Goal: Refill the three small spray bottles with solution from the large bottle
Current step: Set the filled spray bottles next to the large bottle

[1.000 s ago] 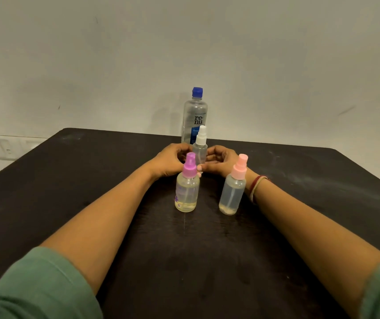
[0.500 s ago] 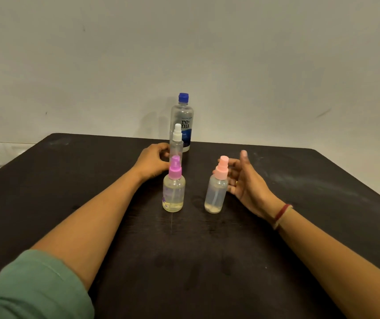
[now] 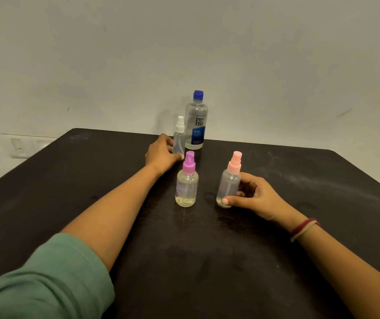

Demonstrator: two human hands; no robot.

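Black table [image 3: 207, 261], small bottles [image 3: 179, 142] [image 3: 228, 185] in hands [image 3: 161, 154] [image 3: 257, 199]

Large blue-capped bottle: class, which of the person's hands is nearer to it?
Left. The left hand sits in front-left of the large bottle, gripping the white-capped sprayer; the right hand holds the pink-capped sprayer, much nearer the person.

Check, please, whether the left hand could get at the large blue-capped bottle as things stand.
Probably, but not at once: the left hand grips the white-capped spray bottle, which stands right beside the large bottle. Once it lets go, nothing else seems to block the way.
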